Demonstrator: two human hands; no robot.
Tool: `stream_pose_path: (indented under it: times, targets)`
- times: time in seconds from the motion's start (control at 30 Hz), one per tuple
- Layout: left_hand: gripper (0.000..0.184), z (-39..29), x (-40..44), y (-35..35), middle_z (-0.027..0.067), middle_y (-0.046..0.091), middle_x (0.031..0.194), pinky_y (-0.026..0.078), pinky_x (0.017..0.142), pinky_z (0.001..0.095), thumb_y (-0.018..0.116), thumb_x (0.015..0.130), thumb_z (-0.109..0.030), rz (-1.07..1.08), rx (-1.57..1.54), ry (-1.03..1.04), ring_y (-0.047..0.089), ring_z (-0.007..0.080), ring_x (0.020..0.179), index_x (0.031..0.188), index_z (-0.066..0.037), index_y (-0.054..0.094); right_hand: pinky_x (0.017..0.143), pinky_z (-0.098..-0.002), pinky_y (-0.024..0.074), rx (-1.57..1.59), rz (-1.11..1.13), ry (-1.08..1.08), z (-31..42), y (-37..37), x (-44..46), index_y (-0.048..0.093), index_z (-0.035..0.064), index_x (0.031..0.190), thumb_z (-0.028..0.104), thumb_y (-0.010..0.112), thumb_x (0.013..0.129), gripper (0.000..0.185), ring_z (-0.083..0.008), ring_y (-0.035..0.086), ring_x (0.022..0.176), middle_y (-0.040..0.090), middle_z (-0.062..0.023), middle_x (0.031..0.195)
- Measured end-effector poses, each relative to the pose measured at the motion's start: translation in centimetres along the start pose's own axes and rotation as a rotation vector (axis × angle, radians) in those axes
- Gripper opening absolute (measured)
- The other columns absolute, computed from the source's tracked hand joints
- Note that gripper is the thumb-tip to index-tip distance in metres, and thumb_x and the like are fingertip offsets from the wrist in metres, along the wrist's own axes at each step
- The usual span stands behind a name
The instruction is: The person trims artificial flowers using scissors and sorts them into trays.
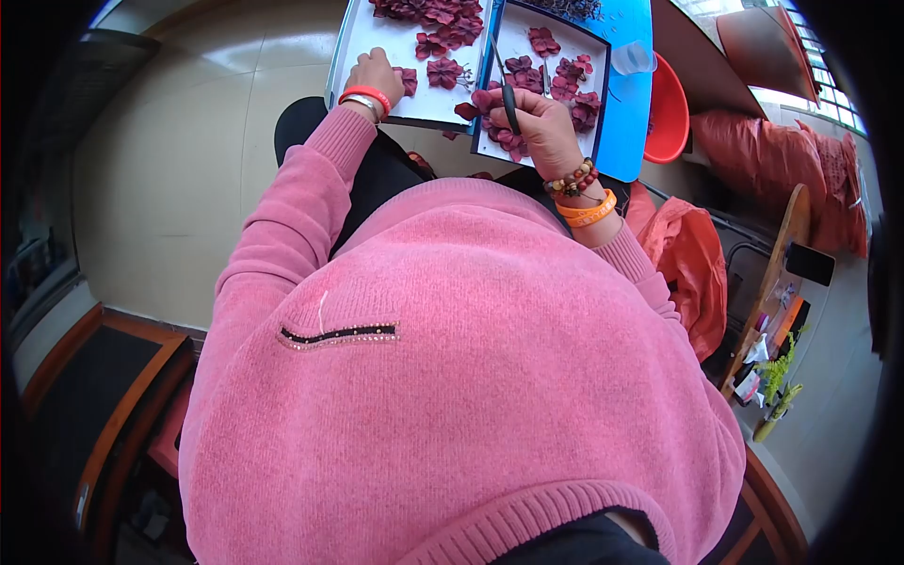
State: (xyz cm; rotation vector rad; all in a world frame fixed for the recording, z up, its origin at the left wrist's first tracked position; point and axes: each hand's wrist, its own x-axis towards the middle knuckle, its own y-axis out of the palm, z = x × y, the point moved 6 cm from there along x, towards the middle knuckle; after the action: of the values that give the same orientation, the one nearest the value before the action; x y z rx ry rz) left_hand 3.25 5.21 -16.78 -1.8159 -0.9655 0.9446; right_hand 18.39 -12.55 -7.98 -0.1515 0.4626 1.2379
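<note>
My left hand [375, 77] is over the white box [350, 58], fingers bent and closed at a dark red dried flower [408, 81]; the fingertips are partly hidden. In my right hand [548, 130] is a slim metal tool with a black handle [510, 108], its tip pointing away from me; whether it is tweezers or scissors is unclear. Dark red petals [479, 102] show beside the right fingertips. A heap of dark red flowers [447, 21] fills the far part of the left box. More flowers lie in the dark-edged right box [603, 66], beneath and around the right hand.
Both boxes rest on a blue surface [633, 113], with a clear plastic cup [633, 58] and a dark dried bunch [570, 8]. To the right are a red bucket [667, 111], red sacks [767, 155], and a wooden stand [789, 221] with a phone [810, 264].
</note>
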Motion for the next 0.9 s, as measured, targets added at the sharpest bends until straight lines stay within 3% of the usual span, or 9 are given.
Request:
stream_pose_path:
  times: [0.07,0.17,0.2,0.23,0.3,0.47,0.57,0.8,0.9]
  targets:
    - [0.031,0.9,-0.4,-0.9,0.0219,0.050,0.109,0.047,0.081,0.0414,0.056,0.082,-0.020,-0.137,-0.006,-0.016,0.056,0.0346,0.098,0.105,-0.001,0.048,0.051,-0.0143,0.0332,-0.026,-0.004,-0.004,0.1,-0.1,-0.2,0.066,0.0026,0.090,0.009,0.069,0.075,0.017,-0.0001,0.045,0.057,0.059,0.0047,0.071]
    - [0.029,0.5,-2.7,-3.9,0.0198,0.055,0.103,0.047,0.078,0.0412,0.057,0.081,-0.020,-0.250,-0.275,0.094,0.058,0.0323,0.091,0.102,-0.001,0.051,0.051,-0.0151,0.0335,-0.045,-0.010,-0.068,0.3,-0.1,0.0,0.066,0.0031,0.088,0.011,0.070,0.074,0.016,-0.0004,0.046,0.058,0.059,0.0045,0.070]
    - [0.028,-0.2,-3.6,-3.8,0.0140,0.059,0.093,0.049,0.072,0.0358,0.058,0.082,-0.022,-0.103,-0.536,0.183,0.060,0.0251,0.082,0.099,-0.001,0.053,0.052,-0.0155,0.0338,-0.047,-0.014,-0.097,0.3,-0.1,-0.1,0.066,0.0032,0.087,0.011,0.070,0.074,0.016,-0.0005,0.047,0.059,0.059,0.0044,0.070]
    - [0.029,-2.4,-5.9,-4.1,0.0076,0.061,0.084,0.049,0.067,0.0283,0.059,0.084,-0.026,0.230,-0.944,0.175,0.060,0.0158,0.074,0.099,-0.002,0.055,0.053,-0.0161,0.0346,-0.034,0.007,-0.086,0.2,0.2,-0.2,0.066,0.0033,0.086,0.011,0.070,0.073,0.015,-0.0010,0.047,0.060,0.059,0.0043,0.070]
    - [0.028,-5.4,-10.1,-4.3,0.0038,0.062,0.085,0.048,0.064,0.0223,0.055,0.088,-0.027,0.661,-1.255,0.153,0.059,0.0076,0.069,0.103,-0.004,0.055,0.055,-0.0174,0.0362,-0.009,0.055,-0.069,0.8,0.9,-0.3,0.067,0.0035,0.084,0.011,0.070,0.073,0.014,-0.0021,0.048,0.061,0.059,0.0040,0.070]
    - [0.026,-7.1,-11.6,-4.3,0.0043,0.060,0.088,0.047,0.072,0.0210,0.054,0.089,-0.018,0.581,-1.108,0.276,0.058,0.0083,0.076,0.109,-0.002,0.051,0.060,-0.0190,0.0393,-0.028,0.065,-0.074,1.0,0.7,-1.1,0.067,0.0027,0.083,0.015,0.071,0.071,0.017,-0.0052,0.052,0.065,0.061,0.0008,0.073]
    - [0.025,-8.2,-11.8,-4.6,0.0037,0.060,0.088,0.047,0.069,0.0197,0.058,0.086,-0.015,0.414,-1.193,0.317,0.056,0.0065,0.073,0.105,-0.001,0.053,0.059,-0.0188,0.0391,0.049,0.062,-0.036,0.9,0.3,-1.7,0.067,0.0022,0.081,0.015,0.071,0.071,0.017,-0.0057,0.052,0.063,0.060,0.0007,0.071]
    - [0.017,-9.7,-12.6,-4.5,0.0032,0.061,0.082,0.048,0.073,0.0211,0.059,0.085,-0.013,0.462,-1.181,0.346,0.059,0.0092,0.076,0.097,0.000,0.058,0.053,-0.0173,0.0346,0.104,0.009,-0.027,0.6,-1.0,-2.3,0.065,0.0033,0.077,0.017,0.071,0.072,0.016,-0.0041,0.048,0.057,0.057,0.0019,0.065]
    - [0.015,-9.7,-13.1,-4.5,0.0037,0.062,0.079,0.050,0.068,0.0218,0.058,0.085,-0.013,0.473,-1.329,0.142,0.061,0.0106,0.073,0.093,-0.001,0.060,0.052,-0.0162,0.0340,0.164,0.019,-0.068,0.9,-1.0,-2.3,0.064,0.0027,0.079,0.018,0.070,0.074,0.017,-0.0038,0.048,0.057,0.057,0.0021,0.065]
